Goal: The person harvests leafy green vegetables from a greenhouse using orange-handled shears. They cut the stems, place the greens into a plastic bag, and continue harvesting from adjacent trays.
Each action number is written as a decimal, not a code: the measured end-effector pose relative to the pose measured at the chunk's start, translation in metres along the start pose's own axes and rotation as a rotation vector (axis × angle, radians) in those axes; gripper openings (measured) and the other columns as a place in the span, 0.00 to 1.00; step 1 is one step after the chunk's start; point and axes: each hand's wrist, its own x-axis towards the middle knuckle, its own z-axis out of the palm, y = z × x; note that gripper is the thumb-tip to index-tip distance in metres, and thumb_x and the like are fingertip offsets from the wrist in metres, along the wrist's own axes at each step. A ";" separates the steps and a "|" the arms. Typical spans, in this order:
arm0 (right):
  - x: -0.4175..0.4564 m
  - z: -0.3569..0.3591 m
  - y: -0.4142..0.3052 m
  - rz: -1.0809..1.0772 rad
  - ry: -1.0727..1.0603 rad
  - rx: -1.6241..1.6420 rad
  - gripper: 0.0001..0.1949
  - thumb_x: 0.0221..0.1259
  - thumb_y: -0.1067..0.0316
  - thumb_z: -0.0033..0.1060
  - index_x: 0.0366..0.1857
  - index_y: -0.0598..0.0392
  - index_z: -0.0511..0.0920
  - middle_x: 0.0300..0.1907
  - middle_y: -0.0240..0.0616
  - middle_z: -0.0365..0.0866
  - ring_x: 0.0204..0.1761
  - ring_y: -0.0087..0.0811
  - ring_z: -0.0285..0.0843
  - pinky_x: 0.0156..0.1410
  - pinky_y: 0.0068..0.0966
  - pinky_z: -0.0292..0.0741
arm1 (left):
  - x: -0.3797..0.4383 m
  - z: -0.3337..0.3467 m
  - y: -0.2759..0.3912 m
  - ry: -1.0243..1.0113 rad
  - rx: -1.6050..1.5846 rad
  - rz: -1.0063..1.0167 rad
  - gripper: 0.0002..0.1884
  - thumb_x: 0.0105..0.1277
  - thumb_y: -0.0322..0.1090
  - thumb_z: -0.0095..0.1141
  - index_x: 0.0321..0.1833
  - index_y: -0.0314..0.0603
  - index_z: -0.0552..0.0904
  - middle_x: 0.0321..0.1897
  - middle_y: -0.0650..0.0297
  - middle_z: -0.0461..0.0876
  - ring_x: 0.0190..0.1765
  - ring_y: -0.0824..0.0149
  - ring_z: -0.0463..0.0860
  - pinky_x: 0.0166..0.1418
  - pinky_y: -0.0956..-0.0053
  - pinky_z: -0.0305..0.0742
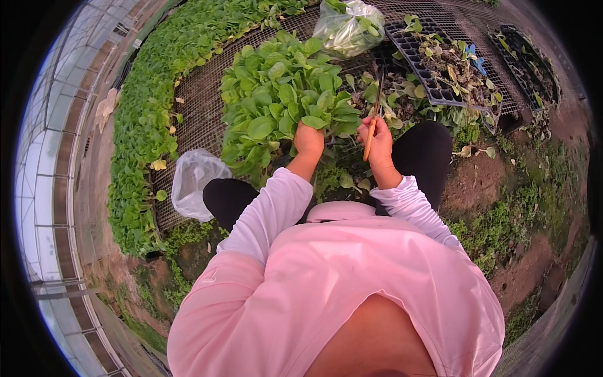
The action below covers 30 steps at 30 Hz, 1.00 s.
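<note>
A dense block of leafy green seedlings (278,99) stands before me. My left hand (309,139) reaches into its near right edge; leaves cover the fingers, so I cannot tell what they hold. Just right of the seedlings, my right hand (379,141) grips a slender knife-like tool with an orange-brown handle (370,136). Its narrow dark blade (379,87) points away from me. Around the blade lie loose trimmed plants with soil (393,101).
Wire-mesh benching (198,101) carries another long bed of seedlings (141,122) on the left. A clear bag of cut plants (351,30) sits at the back, a second plastic bag (195,181) by my left knee. Black cell trays (424,66) with plant debris and a blue item (476,60) are right.
</note>
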 end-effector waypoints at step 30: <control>0.045 -0.004 -0.079 -0.792 -0.255 -1.267 0.14 0.36 0.74 0.60 0.33 0.60 0.75 0.35 0.45 0.76 0.37 0.42 0.74 0.40 0.31 0.72 | 0.073 -0.160 0.003 0.008 -0.804 -0.074 0.17 0.49 0.33 0.62 0.40 0.31 0.75 0.36 0.57 0.78 0.36 0.67 0.76 0.41 0.73 0.68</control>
